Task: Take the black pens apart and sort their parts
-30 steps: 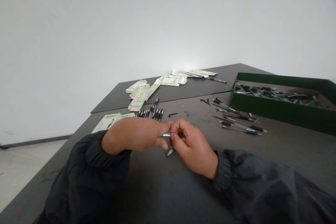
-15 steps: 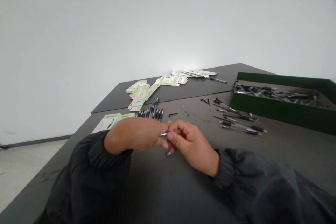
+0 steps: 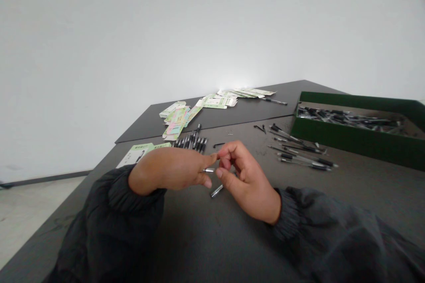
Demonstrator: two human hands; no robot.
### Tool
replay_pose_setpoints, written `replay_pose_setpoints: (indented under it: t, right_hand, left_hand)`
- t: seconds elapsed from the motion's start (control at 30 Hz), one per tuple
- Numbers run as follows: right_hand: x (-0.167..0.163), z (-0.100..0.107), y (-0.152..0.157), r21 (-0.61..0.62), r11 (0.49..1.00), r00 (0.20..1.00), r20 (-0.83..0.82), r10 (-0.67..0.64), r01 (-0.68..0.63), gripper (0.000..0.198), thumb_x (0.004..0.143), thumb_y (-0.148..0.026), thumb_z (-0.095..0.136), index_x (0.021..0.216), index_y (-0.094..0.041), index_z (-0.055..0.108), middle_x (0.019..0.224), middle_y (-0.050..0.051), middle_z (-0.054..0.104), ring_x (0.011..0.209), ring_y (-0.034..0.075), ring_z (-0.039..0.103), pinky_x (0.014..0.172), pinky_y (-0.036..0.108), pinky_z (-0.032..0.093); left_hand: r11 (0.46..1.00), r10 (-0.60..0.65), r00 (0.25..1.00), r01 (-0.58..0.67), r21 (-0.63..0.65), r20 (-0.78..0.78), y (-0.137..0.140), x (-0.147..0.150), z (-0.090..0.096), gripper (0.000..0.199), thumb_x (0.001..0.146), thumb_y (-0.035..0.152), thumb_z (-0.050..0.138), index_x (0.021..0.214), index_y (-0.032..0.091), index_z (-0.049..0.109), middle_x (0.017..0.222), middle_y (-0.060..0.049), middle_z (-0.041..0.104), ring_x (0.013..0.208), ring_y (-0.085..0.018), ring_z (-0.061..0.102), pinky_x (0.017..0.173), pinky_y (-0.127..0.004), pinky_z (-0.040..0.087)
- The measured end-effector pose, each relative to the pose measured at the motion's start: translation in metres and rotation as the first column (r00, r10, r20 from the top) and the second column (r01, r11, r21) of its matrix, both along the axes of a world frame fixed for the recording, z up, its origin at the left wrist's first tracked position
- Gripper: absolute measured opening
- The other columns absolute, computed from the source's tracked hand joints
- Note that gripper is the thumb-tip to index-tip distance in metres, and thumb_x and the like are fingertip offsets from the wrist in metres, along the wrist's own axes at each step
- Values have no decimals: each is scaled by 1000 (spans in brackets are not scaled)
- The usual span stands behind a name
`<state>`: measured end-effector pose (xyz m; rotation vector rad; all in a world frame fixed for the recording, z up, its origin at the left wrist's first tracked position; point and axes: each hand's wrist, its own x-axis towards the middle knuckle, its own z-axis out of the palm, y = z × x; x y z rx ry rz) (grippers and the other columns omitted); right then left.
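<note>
My left hand (image 3: 174, 169) is closed around a pen, and only its silvery end (image 3: 209, 170) sticks out between thumb and fingers. Just to the right, my right hand (image 3: 247, 183) has its thumb and curled forefinger apart with nothing visible between them. Its forefinger is close to the left fingertips. Below the right thumb, a clear and black pen part (image 3: 218, 191) lies on the table, partly hidden by the hand. Behind my left hand, a row of pens with black grips (image 3: 191, 142) lies side by side.
A green box (image 3: 358, 142) full of pens stands at the right. Several loose pens (image 3: 302, 157) lie before it. Flattened pen cartons (image 3: 215, 101) are spread at the back, with more cartons (image 3: 134, 154) at the left. Small black clips (image 3: 260, 128) lie mid-table.
My right hand has let go of the pen's end and drawn slightly right, its fingers parting. More of the silvery end and of the pen part on the table now shows.
</note>
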<state>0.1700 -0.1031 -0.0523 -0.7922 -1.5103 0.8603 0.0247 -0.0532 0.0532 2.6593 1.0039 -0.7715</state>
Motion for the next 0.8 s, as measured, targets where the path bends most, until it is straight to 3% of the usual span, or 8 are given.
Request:
replay_pose_setpoints:
  t: [0.13,0.23,0.33,0.43,0.57,0.67,0.73,0.8]
  right_hand:
    - [7,7,0,77,988,984,112,-141,133,40,77,-4,45,113,-23,45,73,-4,40,67,12,46,67,26,42]
    - [9,13,-6,160,965,939,243,-243,208,59,74,-2,45,128,-24,39,74,-2,46,81,17,54,84,35,43]
    - [9,14,-11,223,956,902,345,-260,191,72,73,-2,45,140,-23,27,74,-2,49,89,19,58,104,48,29]
    - [5,11,-13,234,960,881,408,-240,153,77,73,-2,44,144,-20,20,71,-3,49,90,19,59,111,50,16]
    - [3,10,-15,236,964,857,464,-223,123,80,72,-1,43,145,-16,15,85,3,57,106,23,53,108,51,22]
    - [5,13,-17,254,956,833,491,-256,144,67,74,-5,47,138,-18,31,106,10,56,106,26,50,94,47,38]
    - [7,15,-16,270,946,826,480,-295,181,52,76,-6,48,126,-19,44,103,10,57,99,25,52,86,44,42]
    - [9,14,-13,280,940,830,463,-310,195,49,77,-4,45,124,-20,46,96,9,58,95,24,54,86,44,42]
  left_hand:
    - [996,-15,998,21,85,-69,-1,1,0,45,88,36,51,128,16,44,80,-6,68,63,-20,61,50,-24,37]
    - [997,-3,998,9,80,-70,1,3,-2,48,89,36,51,132,16,41,88,-9,69,70,-21,63,55,-24,41]
    - [999,2,997,2,49,-79,4,7,-4,51,90,35,51,135,14,38,97,-13,69,77,-23,64,59,-25,43]
    - [1000,11,994,-10,8,-107,6,10,-4,53,91,35,50,137,12,35,105,-17,67,85,-26,64,64,-27,44]
    - [998,6,994,-12,-55,-105,4,14,-2,40,92,26,49,127,9,44,95,-15,70,79,-23,64,62,-25,42]
    - [998,0,997,-5,-67,-78,5,15,-3,28,92,19,48,118,8,50,84,-12,70,71,-19,63,56,-23,40]
    - [998,-32,994,26,-60,-103,7,15,-6,35,89,17,52,122,7,46,86,-13,70,72,-19,63,55,-22,39]
    - [996,-55,991,46,-75,-124,10,15,-10,46,85,17,58,127,7,41,90,-13,70,74,-20,63,55,-22,40]
